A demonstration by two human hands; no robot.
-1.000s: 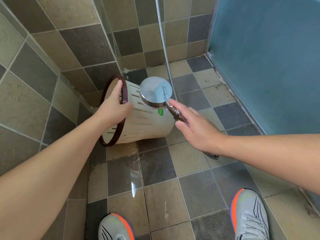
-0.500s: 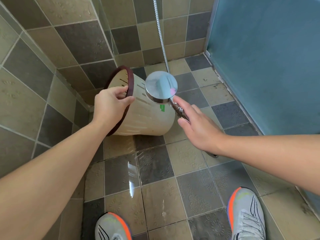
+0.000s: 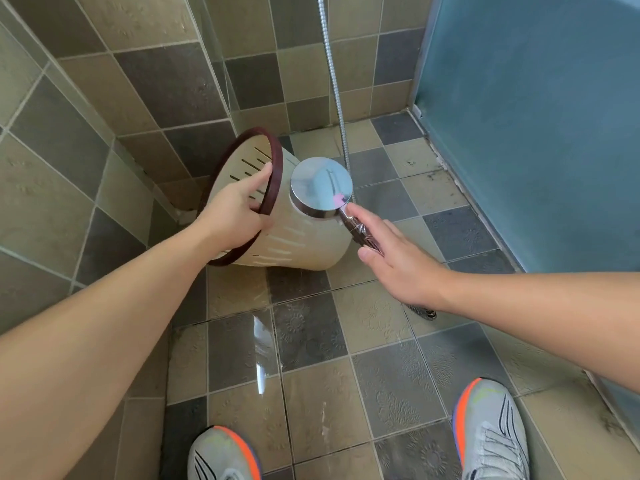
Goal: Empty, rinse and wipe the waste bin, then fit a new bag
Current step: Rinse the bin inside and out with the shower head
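Cream slotted plastic waste bin with maroon rim (image 3: 294, 237), tipped on wet tiled floor (image 3: 311, 341), rolled mouth-upward since second ago. Left hand (image 3: 239, 216) clamped over rim. Right hand (image 3: 394, 265) grasping chrome round shower head (image 3: 320, 187) by handle, pointed at bin side. Rinse under way; wipe, bag pending.

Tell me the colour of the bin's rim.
Dark maroon rim on a cream bin, clearest in the head view.

Left hand (image 3: 235, 216) extended, fingers curled in grip; right hand (image 3: 398, 261) extended, forefinger straight, closed around handle.

Brown-and-beige tiled walls (image 3: 145, 74) meet a wet tiled floor (image 3: 311, 341) beside a frosted blue panel (image 3: 536, 116).
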